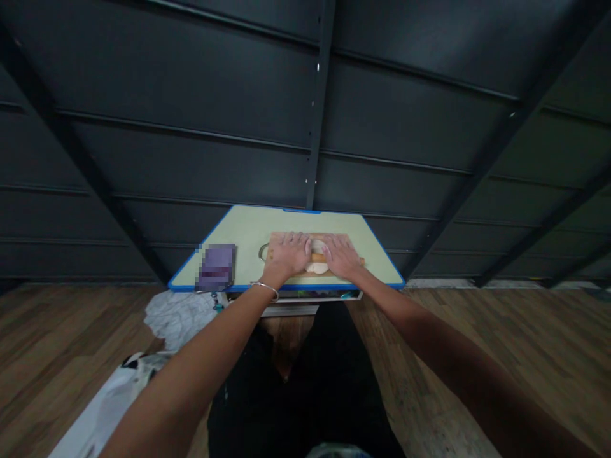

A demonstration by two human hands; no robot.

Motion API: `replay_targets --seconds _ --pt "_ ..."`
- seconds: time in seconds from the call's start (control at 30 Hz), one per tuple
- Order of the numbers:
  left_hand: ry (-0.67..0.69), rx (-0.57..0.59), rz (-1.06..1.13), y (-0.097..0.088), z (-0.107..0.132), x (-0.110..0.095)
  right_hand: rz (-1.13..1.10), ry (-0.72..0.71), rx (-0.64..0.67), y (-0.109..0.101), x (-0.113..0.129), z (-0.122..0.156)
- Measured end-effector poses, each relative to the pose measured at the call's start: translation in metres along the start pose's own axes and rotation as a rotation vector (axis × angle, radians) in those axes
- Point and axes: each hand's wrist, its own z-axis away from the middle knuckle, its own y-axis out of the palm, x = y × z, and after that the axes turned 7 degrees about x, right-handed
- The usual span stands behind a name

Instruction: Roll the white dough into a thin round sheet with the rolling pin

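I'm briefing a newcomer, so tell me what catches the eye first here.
The left hand and right hand, at centre, lie flat over a rolling pin on pale dough atop a wooden board. Beneath, a pale yellow table edged in blue stands out against the dark panelled wall behind. A pixelated purple item sits at the table's near left corner.

The bench (296,221) is by the wall (214,83). A board (273,242) is on it, with dough (317,267) on top. A rolling pin (318,258) lies across the dough, under the left hand (292,252) and right hand (340,254). Left of the board is a blurred-out thing (218,264).
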Motion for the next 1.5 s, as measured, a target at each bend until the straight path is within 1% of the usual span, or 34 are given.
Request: replay_targets --seconds 0.13,0.2,0.4,0.57,0.73,0.87,1.0,1.13,1.23,1.3,1.43,1.5 --pt "0.031 0.073 -0.030 0.002 0.002 0.002 0.012 0.008 0.054 0.001 -0.001 0.001" --pt "0.038 0.088 -0.058 0.001 0.006 0.001 0.004 -0.001 0.068 0.000 -0.001 0.003" --pt "0.035 0.020 -0.090 -0.002 0.022 -0.005 -0.018 -0.052 0.083 -0.008 0.003 0.015" --pt "0.010 0.021 -0.125 0.001 0.028 -0.008 -0.004 -0.104 0.090 -0.011 0.004 0.025" --pt "0.000 0.007 -0.133 0.004 0.033 -0.009 0.018 -0.121 0.091 -0.010 0.004 0.031" --pt "0.000 0.001 -0.165 0.006 0.039 -0.010 0.048 -0.099 0.087 -0.012 0.008 0.038" --pt "0.008 -0.046 -0.163 0.010 0.045 -0.011 0.046 -0.065 0.077 -0.012 0.013 0.044" --pt "0.010 -0.068 -0.154 0.014 0.051 -0.010 0.016 -0.025 0.039 -0.010 0.017 0.049" --pt "0.013 -0.073 -0.139 0.014 0.055 -0.009 0.005 -0.019 0.014 -0.007 0.018 0.053" --pt "0.038 -0.062 -0.130 0.011 0.058 -0.008 0.017 -0.018 0.004 -0.005 0.019 0.055" --pt "0.120 0.018 -0.123 0.003 0.063 -0.003 0.064 -0.002 -0.023 0.000 0.019 0.055" --pt "0.139 0.047 -0.114 0.001 0.064 0.001 0.066 -0.015 -0.029 0.003 0.016 0.052"
